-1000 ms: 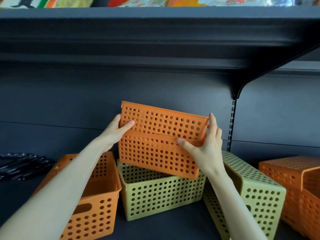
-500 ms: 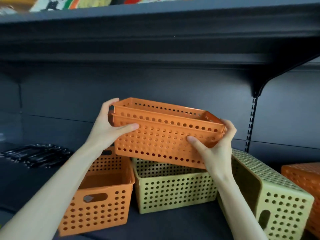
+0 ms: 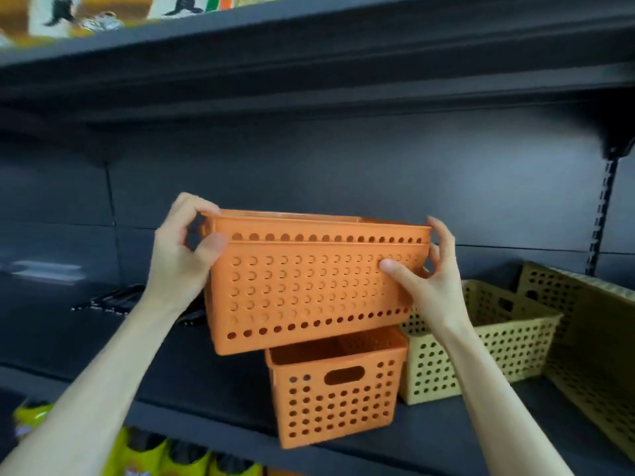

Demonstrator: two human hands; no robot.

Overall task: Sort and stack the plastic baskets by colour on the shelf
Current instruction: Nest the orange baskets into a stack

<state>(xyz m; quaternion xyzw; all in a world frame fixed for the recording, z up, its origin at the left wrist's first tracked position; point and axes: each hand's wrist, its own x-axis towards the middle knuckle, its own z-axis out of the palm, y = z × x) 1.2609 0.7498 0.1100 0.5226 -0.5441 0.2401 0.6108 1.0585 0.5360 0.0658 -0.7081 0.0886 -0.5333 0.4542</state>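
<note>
Swinging leftward since a second ago, the nested orange baskets (image 3: pixel 309 286), fingers of left hand (image 3: pixel 182 255) and right hand (image 3: pixel 426 283) clamped on their ends, now hang above the lone orange basket (image 3: pixel 335 389), ready for stacking.

The held orange basket pair (image 3: pixel 309 283) is a flat pumpkin orange, its long wall dotted with even rows of round holes, the top and bottom rows showing dark through them. The orange basket on the shelf (image 3: pixel 335 389) has the same orange and hole grid, plus one dark oval handle slot. The green basket (image 3: pixel 498 341) and the tipped green basket (image 3: pixel 584 331) are a dull olive-yellow, likewise perforated. The shelf (image 3: pixel 213 379) and back panel (image 3: pixel 343 166) are matte charcoal. Below, packets (image 3: pixel 161 455) show acid yellow-green
</note>
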